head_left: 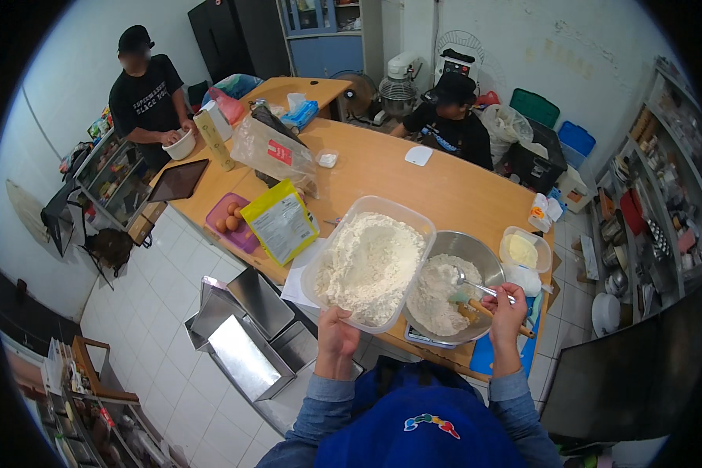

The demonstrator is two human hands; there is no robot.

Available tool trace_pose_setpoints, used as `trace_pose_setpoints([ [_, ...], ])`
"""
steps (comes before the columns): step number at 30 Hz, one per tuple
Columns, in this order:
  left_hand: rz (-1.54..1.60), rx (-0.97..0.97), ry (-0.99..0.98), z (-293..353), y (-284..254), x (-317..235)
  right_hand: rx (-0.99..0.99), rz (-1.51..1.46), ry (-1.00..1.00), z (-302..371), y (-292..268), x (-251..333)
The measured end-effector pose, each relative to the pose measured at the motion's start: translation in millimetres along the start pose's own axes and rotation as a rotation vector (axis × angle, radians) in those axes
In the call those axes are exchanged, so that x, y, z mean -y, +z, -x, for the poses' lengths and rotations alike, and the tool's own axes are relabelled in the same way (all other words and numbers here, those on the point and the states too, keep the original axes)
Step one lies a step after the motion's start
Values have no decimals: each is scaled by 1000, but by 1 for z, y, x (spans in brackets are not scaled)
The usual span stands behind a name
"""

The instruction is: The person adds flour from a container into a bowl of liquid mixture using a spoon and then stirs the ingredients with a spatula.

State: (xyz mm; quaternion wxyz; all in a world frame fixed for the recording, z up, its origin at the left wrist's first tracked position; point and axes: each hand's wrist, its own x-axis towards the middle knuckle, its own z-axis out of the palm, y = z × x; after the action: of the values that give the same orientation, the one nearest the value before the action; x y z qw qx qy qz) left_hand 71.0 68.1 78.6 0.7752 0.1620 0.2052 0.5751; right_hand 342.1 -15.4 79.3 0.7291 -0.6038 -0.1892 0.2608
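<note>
My left hand (337,337) grips the near edge of a clear plastic container (427,226) heaped with white flour (376,261). The container's right side overlaps a steel mixing bowl (487,261), which holds more flour (438,300). Closed around a metal spoon (485,290), my right hand (507,310) is over the bowl's right side, the spoon's head at the flour. A spatula with a wooden handle (522,331) and a greenish head leans in the bowl, passing close to my right hand. Under the bowl, a scale (421,337) shows only in part.
A yellow-and-white bag (282,222) and a purple tray (215,226) with several eggs stand left. A tub of yellow fat (526,251) sits right of the bowl. Metal loaf pans (249,351) are near my left arm. One person (144,97) handles a white bowl; another (452,117) sits across the table.
</note>
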Motion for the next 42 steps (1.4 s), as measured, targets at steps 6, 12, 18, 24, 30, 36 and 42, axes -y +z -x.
trace_pose_setpoints([
  [6, -5, -9, -17, 0, 1, 0, 23, -5, -5, 1, 1, 4],
  [12, 9, 1, 8, -2, -2, 2, 25, 6, 6, 1, 1, 3],
  [18, 9, 4, 9, -2, -3, 1, -14, -82, 56, 0, -1, 8],
  [24, 89, -5, -13, -4, -7, 1, -7, -161, 40, -1, -2, 14],
  [30, 107, 9, -19, -4, -6, 1, -4, -177, 28, 0, -2, 16],
  [36, 105, 5, -23, -2, -5, 0, -6, -183, 26, 0, -4, 17],
  [42, 98, -8, -24, 0, -5, 1, -9, -149, 24, 1, -7, 14],
])
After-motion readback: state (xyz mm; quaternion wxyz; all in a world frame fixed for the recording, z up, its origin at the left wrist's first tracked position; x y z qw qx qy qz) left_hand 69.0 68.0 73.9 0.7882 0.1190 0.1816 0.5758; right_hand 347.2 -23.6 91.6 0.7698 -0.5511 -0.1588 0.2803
